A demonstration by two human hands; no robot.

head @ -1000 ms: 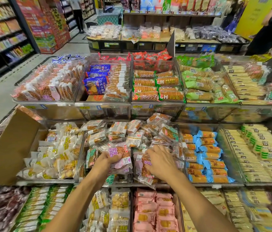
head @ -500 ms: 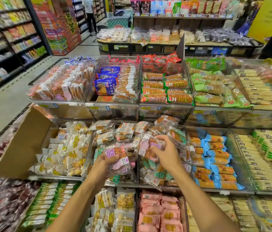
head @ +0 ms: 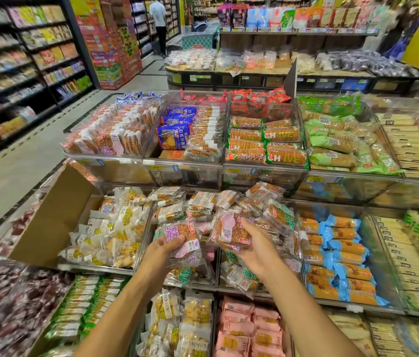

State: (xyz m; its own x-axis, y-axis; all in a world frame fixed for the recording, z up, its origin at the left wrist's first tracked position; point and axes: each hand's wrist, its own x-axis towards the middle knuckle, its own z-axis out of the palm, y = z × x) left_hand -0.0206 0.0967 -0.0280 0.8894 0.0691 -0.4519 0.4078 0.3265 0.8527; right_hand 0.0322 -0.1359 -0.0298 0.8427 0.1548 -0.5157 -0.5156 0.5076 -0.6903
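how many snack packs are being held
2. A purple-labelled pack in the left hand, a pink-labelled pack in the right hand, side by side. More may be hidden under the left one.

**Site type:** retail shop, a supermarket snack/biscuit dept.

**Evidence:**
- Tiered clear acrylic bins (head: pixel 185 176), 3 levels, stocked w/ multiples of the same item.
- Yellow price tags (head: pixel 232 171) clipped to the bin fronts.
- Stock, all factory-wrapped:
  - blue biscuit bags (head: pixel 175 136)
  - orange cracker sleeves (head: pixel 284 134)
  - green packs (head: pixel 332 143)
  - blue-end sleeves (head: pixel 342 248)
  - pink packs (head: pixel 239 328)
- Two packs held above the mid bin: purple-label pack (head: pixel 177 235) and pink-label pack (head: pixel 231 233).
- Opened cardboard carton (head: pixel 51 222) set in a bin at left.
- Long aisle shelving (head: pixel 23 60), full of boxed goods.
- Stacked-carton end display (head: pixel 108 55).
- 2nd island of bagged goods (head: pixel 254 60), w/ a shelf of boxed items (head: pixel 293 18) behind it.
- Person (head: pixel 158 24) standing in the far aisle, facing the shelves.
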